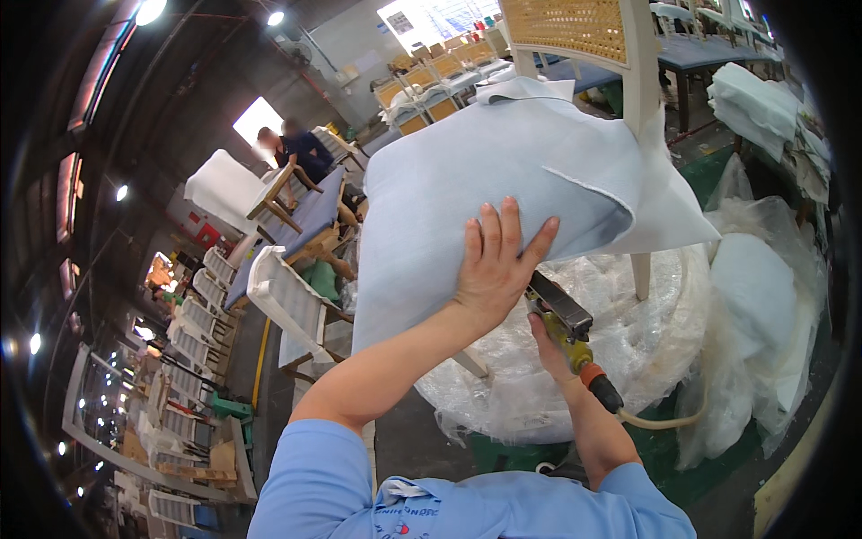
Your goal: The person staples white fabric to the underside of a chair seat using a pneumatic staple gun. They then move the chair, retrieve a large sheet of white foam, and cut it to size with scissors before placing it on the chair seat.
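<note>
A chair seat (485, 153) draped in pale blue-white fabric fills the middle, with a folded fabric edge (588, 193) lying across its right side. My left hand (496, 269) lies flat on the fabric near the seat's front edge, fingers spread. Just below it, my right hand (549, 349) is wrapped round a pneumatic staple gun (566, 314) with a dark top and yellow-green body. The gun's nose sits close under the seat edge by my left thumb; whether it touches is hidden. An air hose (669, 422) trails from its orange and black coupling.
The chair's cane back (575, 31) and pale post (640, 81) rise at the far right. Its legs stand on a round plastic-wrapped support (512, 386). Plastic-bagged padding (750, 296) lies at right. Left are another chair (285, 296) and a blue bench (305, 216) with people beyond.
</note>
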`<state>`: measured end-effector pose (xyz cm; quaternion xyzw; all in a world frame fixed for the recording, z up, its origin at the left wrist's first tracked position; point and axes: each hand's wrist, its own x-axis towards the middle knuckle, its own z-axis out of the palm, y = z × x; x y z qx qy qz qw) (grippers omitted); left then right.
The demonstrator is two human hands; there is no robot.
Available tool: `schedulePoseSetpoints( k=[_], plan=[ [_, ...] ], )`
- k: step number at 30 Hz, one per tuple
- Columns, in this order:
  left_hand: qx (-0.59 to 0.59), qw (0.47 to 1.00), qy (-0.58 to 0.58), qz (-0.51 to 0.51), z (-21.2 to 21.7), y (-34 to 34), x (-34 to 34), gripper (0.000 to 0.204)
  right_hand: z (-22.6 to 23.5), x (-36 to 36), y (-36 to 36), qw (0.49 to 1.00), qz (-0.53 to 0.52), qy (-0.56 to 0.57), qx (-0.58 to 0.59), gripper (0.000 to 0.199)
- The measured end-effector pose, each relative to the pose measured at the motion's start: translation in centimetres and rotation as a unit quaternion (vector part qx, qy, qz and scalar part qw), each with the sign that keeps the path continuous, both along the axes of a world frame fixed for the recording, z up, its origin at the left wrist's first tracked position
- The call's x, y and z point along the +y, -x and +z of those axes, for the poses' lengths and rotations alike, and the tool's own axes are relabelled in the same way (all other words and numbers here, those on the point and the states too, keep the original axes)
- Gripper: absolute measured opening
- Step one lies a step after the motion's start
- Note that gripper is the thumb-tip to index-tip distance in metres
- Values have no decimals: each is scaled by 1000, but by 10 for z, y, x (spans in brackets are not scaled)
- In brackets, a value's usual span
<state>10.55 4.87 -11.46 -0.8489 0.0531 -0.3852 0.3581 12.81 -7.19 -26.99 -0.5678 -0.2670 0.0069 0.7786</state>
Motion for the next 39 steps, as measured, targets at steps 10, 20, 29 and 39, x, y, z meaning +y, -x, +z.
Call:
schedulePoseSetpoints(
  k=[10,20,29,39],
  plan=[
    [261,898,330,127,92,16,39,68,-92,-26,8,954,-58,-143,258,51],
    [156,739,651,74,89,44,202,63,-161,-43,-52,831,-60,-67,549,35],
    [-21,256,955,-151,17,95,191,64,-53,-142,-55,897,61,415,140,20],
    [7,277,959,-58,-32,118,172,65,209,-27,-53,814,-62,269,-512,31]
  ],
)
